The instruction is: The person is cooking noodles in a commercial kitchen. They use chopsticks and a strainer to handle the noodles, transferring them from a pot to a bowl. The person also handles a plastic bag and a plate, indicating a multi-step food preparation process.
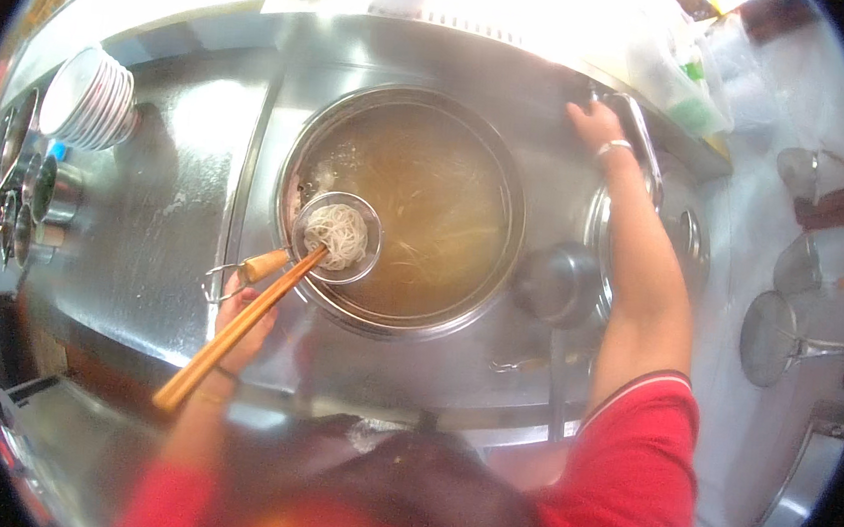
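My left hand (243, 315) is around a pair of long wooden chopsticks (239, 330), which cross over it and partly hide the grip. Their tips rest in pale noodles (338, 235) inside a round wire strainer (373, 237). The strainer's wooden handle (265, 266) lies over the near-left rim of a large round pot (517, 230) of cloudy, brownish liquid (427, 204). Farther off on the right, my right hand (596, 124) reaches to a small metal fitting (593, 92) beside a metal spout (640, 136). Its fingers are partly hidden, so contact is unclear.
Stacked bowls (90, 99) stand at far left, above several metal containers (59, 194). A ladle (559, 283) and a metal lid (605, 219) lie right of the pot. Several strainers (768, 339) hang along the right wall. Plastic bags (680, 68) are at back right.
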`<state>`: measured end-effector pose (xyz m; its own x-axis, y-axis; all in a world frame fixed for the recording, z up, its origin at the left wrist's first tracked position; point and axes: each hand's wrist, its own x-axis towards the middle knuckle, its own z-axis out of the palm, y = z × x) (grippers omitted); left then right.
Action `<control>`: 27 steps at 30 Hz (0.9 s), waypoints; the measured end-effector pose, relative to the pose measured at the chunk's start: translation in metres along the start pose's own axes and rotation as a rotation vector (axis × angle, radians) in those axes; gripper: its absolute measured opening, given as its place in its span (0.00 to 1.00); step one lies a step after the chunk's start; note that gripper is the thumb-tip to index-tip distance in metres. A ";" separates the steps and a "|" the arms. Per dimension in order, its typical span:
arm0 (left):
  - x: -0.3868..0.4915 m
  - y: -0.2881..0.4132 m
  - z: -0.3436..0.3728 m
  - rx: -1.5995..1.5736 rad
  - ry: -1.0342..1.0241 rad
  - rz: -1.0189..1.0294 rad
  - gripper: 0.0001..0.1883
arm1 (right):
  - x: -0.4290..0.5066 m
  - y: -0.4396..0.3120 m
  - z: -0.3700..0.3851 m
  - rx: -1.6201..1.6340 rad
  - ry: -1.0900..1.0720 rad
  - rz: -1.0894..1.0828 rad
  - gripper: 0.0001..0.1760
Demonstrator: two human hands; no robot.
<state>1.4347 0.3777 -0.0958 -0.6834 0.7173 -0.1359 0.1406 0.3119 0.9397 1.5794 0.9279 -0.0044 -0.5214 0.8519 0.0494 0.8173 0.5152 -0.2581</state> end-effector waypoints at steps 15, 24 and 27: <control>-0.045 -0.001 0.021 0.222 -0.339 -0.059 0.27 | -0.185 0.048 -0.025 0.399 0.399 0.073 0.31; -0.090 0.005 0.091 0.390 -0.762 0.173 0.23 | -0.427 0.037 0.004 0.785 0.376 0.128 0.20; -0.121 0.012 0.137 0.524 -0.848 0.261 0.23 | -0.538 0.083 -0.006 0.838 0.452 0.237 0.15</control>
<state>1.6169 0.3801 -0.1111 0.1152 0.9420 -0.3151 0.6454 0.1702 0.7446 1.9291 0.5132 -0.0466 -0.0807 0.9705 0.2273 0.3584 0.2410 -0.9019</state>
